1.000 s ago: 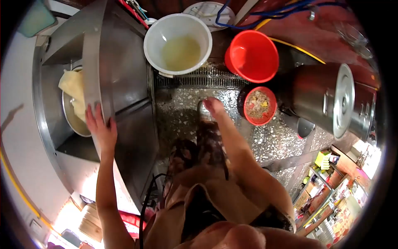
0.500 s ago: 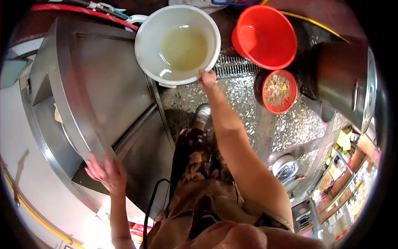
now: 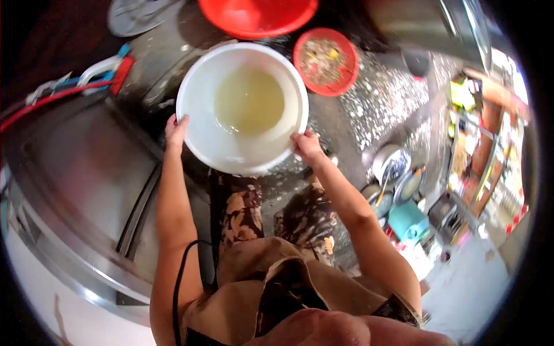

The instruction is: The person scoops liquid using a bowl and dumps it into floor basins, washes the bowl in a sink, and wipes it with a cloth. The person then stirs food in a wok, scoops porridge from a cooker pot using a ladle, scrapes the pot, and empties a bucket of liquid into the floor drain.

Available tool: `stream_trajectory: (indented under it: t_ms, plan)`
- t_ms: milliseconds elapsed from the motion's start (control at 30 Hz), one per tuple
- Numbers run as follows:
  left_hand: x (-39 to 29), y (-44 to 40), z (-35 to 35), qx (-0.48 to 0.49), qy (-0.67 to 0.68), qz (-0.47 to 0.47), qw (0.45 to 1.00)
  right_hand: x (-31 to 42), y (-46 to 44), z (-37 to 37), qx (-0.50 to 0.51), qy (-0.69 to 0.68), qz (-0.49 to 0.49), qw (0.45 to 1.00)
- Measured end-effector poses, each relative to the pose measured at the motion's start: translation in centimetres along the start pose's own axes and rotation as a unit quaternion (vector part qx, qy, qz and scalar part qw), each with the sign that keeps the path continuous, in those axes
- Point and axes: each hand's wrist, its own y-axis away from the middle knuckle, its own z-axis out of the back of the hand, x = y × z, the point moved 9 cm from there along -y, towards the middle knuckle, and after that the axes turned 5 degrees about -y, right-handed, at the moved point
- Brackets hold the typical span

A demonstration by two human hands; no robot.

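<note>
A large white basin (image 3: 199,130) holds a shallow pool of yellowish liquid (image 3: 249,102). My left hand (image 3: 176,131) grips its left rim, thumb over the edge and the other fingers hidden outside. On the right rim, my right hand (image 3: 307,145) is closed the same way. The basin is in front of my legs, above the wet speckled floor. Just beyond its right side stands a small red bucket (image 3: 325,62) with food scraps inside.
A big red basin (image 3: 259,17) is at the top. Steel equipment (image 3: 75,173) fills the left side. At upper right is a large metal pot (image 3: 427,29). Bowls (image 3: 392,163), a teal container (image 3: 408,222) and loaded shelves (image 3: 487,155) stand to the right.
The white basin has come nearer my body and away from the drain grate. My left hand has moved from the steel unit onto its left rim; my right hand still holds the right rim.
</note>
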Motion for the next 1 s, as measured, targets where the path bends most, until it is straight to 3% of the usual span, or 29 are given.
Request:
stream_trajectory:
  t_ms: [67, 133, 167, 233, 333, 400, 567, 700, 767, 867, 900, 933, 1000]
  plan:
    - [2.1, 2.1, -6.8, 0.128, -0.009, 0.127, 0.984, -1.1, 0.8, 6.9, -0.017, -0.021, 0.011, 1.000]
    - [3.2, 4.5, -12.8, 0.118, -0.048, 0.028, 0.991, -3.4, -0.6, 14.6, -0.061, 0.035, 0.016, 0.997]
    - [3.4, 6.4, -15.8, 0.088, -0.094, 0.030, 0.991, -4.7, -1.3, 18.4, -0.080, 0.023, 0.013, 0.996]
    - [3.9, 10.7, -23.1, 0.181, -0.079, 0.034, 0.980, -8.0, -2.7, 26.7, -0.126, 0.002, 0.012, 0.992]
    - [6.3, 17.1, -32.5, 0.189, -0.178, 0.086, 0.962, -13.6, -6.3, 39.3, -0.195, -0.027, 0.058, 0.979]
    - [6.0, 21.9, -40.3, 0.204, -0.163, 0.075, 0.962, -15.0, -6.2, 46.4, -0.208, 0.059, 0.027, 0.976]
    - [9.5, 31.1, -55.6, 0.207, -0.241, 0.060, 0.946, -22.7, -8.0, 62.2, -0.212, -0.070, 0.044, 0.974]
    - [10.5, 39.4, -65.5, 0.223, -0.299, 0.047, 0.927, -26.2, -7.4, 68.7, -0.226, -0.104, 0.057, 0.967]
    - [11.3, 42.9, -70.3, 0.254, -0.316, 0.032, 0.913, -28.0, -7.6, 70.6, -0.340, 0.058, 0.105, 0.933]
    - [12.2, 46.2, -77.9, 0.283, -0.357, 0.002, 0.890, -28.7, -5.1, 68.7, -0.351, 0.080, 0.103, 0.927]
    - [12.5, 47.3, -80.9, 0.334, -0.315, -0.005, 0.889, -28.1, -3.8, 67.7, -0.325, 0.009, 0.120, 0.938]
    - [12.9, 47.3, -82.1, 0.304, -0.359, 0.000, 0.882, -26.7, -2.1, 67.1, -0.300, -0.060, 0.138, 0.942]
    - [13.5, 48.6, -85.3, 0.315, -0.384, -0.013, 0.868, -22.6, 1.3, 66.4, -0.148, -0.101, 0.093, 0.979]
